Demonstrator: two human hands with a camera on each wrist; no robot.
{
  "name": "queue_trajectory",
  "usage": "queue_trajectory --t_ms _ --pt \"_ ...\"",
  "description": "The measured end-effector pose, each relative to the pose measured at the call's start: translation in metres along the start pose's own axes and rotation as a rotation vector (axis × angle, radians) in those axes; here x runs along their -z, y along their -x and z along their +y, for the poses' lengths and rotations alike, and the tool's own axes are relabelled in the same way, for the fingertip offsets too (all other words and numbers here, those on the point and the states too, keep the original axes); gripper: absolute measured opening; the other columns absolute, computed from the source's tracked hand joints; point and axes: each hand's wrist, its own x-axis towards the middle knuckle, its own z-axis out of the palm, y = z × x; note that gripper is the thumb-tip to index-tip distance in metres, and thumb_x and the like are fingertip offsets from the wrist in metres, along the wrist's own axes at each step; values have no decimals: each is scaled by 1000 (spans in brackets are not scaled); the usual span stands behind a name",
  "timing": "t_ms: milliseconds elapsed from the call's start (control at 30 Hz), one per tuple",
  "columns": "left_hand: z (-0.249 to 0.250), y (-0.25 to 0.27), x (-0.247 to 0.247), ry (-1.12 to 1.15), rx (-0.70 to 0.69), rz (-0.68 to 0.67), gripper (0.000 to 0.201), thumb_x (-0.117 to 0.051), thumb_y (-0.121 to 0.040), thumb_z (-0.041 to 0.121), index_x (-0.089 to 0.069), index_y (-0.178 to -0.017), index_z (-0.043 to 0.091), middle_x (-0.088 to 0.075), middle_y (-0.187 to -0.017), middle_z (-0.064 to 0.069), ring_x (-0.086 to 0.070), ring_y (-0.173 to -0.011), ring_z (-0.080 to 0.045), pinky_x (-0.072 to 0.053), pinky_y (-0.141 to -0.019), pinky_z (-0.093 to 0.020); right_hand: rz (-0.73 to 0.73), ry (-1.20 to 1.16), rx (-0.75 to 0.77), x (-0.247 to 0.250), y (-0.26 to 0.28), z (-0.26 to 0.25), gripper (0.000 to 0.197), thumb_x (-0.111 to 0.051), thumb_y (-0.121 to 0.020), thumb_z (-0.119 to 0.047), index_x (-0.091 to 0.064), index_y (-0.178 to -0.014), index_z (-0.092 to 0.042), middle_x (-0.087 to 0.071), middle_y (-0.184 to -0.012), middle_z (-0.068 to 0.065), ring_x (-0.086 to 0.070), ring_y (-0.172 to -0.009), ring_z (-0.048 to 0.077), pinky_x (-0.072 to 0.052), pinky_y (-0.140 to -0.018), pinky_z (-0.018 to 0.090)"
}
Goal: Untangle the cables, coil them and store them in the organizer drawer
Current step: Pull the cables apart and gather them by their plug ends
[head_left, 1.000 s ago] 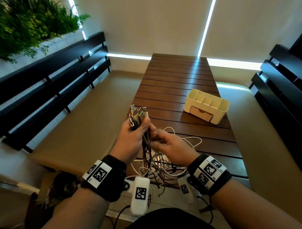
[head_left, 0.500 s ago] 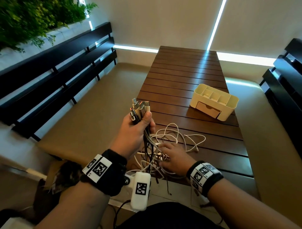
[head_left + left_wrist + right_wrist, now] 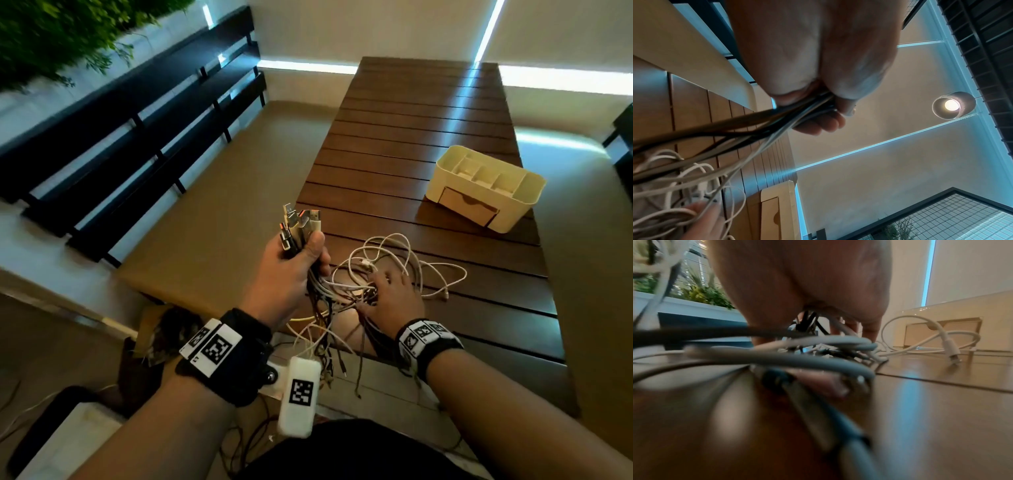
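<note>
My left hand [image 3: 301, 250] grips a bundle of cable plug ends [image 3: 301, 221], held upright above the near left corner of the table; the left wrist view shows dark and white cords running out of the left hand [image 3: 824, 105]. The tangle of white and dark cables [image 3: 380, 270] lies on the wooden table [image 3: 428, 120], with some ends hanging over the near edge. My right hand [image 3: 394, 287] rests palm down on the tangle, fingers spread among the cords [image 3: 818, 345]. The cream organizer [image 3: 520, 192] stands at the far right of the table, its drawer [image 3: 467, 205] shut.
A dark slatted bench back [image 3: 137, 113] and tan seat cushion [image 3: 222, 205] run along the left. Green plants [image 3: 51, 34] fill the upper left. One white cable with a plug [image 3: 949, 345] loops toward the organizer [image 3: 962, 305].
My right hand has left the cords just under my left hand and dropped onto the tangle on the table. The left hand keeps its hold on the plug ends.
</note>
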Motion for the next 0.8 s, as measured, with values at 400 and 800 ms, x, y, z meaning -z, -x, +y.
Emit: queue_trajectory --t_ms 400,800 --pt "3 -10 -7 12 -33 42 19 -58 -86 30 -60 -83 12 -62 -66 4 -58 -66 -16 -49 -73 -37 -60 -226 -12 93 -19 3 70 -78 -76 -47 -45 -137 -41 -15 -156 -3 -11 -146 26 -17 -119 54" --pt "6 -20 -17 46 -60 -19 23 -57 -94 28 -69 -74 27 -59 -73 -1 -56 -72 -19 -51 -79 -44 -161 -709 330 155 50 -70 26 -66 -93 -34 -54 -116 -31 -65 -106 -9 -63 -94 2 -49 -72 16"
